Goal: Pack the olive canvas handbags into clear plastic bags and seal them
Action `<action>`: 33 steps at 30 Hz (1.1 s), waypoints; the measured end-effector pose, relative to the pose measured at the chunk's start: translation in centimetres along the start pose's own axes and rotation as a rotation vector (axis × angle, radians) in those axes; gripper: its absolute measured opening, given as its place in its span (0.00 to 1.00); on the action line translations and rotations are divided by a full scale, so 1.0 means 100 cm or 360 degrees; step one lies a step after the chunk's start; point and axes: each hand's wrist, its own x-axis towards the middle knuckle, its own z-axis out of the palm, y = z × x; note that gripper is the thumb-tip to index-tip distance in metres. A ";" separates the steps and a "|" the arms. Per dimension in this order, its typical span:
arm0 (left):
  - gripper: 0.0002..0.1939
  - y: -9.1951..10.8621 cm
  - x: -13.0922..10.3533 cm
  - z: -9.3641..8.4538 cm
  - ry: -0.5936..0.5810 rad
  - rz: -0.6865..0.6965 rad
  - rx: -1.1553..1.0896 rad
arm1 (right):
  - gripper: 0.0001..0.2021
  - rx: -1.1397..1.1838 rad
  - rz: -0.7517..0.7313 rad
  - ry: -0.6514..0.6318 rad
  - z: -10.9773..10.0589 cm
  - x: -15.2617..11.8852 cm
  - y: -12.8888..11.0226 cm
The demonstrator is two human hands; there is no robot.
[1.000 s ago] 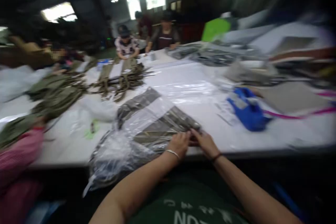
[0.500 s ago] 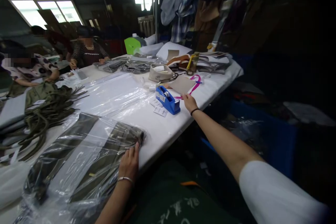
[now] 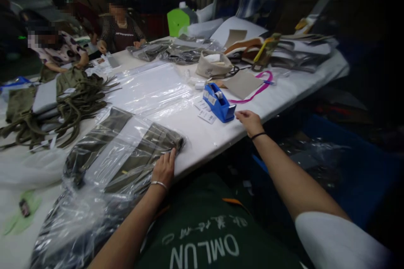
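My left hand [image 3: 164, 168] lies with its fingers stretched over the edge of a folded olive garment in a clear plastic bag [image 3: 135, 155]. The hand is open and presses on the bag near its right end. Past the table's front edge reaches my right hand [image 3: 251, 122], its thumb and fingers pinched together just beside the front end of a blue tape dispenser [image 3: 219, 103]. Whatever is in the pinch is too small to make out. Small printed labels [image 3: 206, 116] lie beside the dispenser.
Olive garments with loose straps [image 3: 69, 101] are piled at left. A flat clear plastic sheet [image 3: 148, 80] covers mid-table. Behind the dispenser are a grey card [image 3: 243, 84], a pink ribbon [image 3: 268, 76] and a cloth basket [image 3: 213, 65]. Co-workers [image 3: 121, 29] are across the table.
My right hand has come from the grey card and pink ribbon to the front of the tape dispenser. My left hand stays on the bagged garment. The view has shifted.
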 end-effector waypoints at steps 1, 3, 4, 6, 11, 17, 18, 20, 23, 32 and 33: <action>0.23 0.001 0.001 -0.002 -0.0027 -0.0032 -0.0012 | 0.14 -0.0051 0.0006 0.0021 -0.001 -0.002 0.002; 0.19 0.001 0.002 -0.005 -0.0077 -0.0071 -0.0038 | 0.13 -0.0065 0.0040 0.0028 -0.001 -0.011 0.000; 0.17 0.002 0.002 -0.007 -0.0103 -0.0072 -0.0052 | 0.13 -0.0033 0.0073 -0.0007 0.002 -0.020 -0.004; 0.16 0.002 0.003 -0.009 -0.0143 -0.0058 -0.0080 | 0.16 0.0068 0.0144 -0.0202 0.015 -0.051 -0.016; 0.15 0.002 0.005 -0.015 -0.0153 -0.0046 -0.0133 | 0.22 0.0304 0.0286 -0.1177 0.092 -0.163 -0.046; 0.17 0.003 0.006 -0.012 -0.0116 -0.0040 -0.0113 | 0.16 -0.0427 -0.0137 -0.0970 0.166 -0.190 -0.058; 0.19 0.003 0.007 -0.012 -0.0119 -0.0044 -0.0110 | 0.15 -0.0522 -0.0207 -0.0932 0.169 -0.187 -0.056; 0.22 0.004 0.010 -0.014 -0.0154 -0.0057 -0.0093 | 0.14 -0.0528 -0.0227 -0.0948 0.168 -0.183 -0.053; 0.22 0.000 0.017 -0.022 -0.0256 -0.0056 -0.0089 | 0.13 -0.0199 0.0057 -0.1152 0.157 -0.184 -0.051; 0.20 -0.025 0.023 -0.070 -0.0228 0.0013 -0.0182 | 0.20 0.0740 0.0634 -0.1378 0.131 -0.204 -0.060; 0.20 -0.026 0.022 -0.075 -0.0215 0.0010 -0.0196 | 0.20 0.0798 0.0630 -0.1373 0.133 -0.205 -0.062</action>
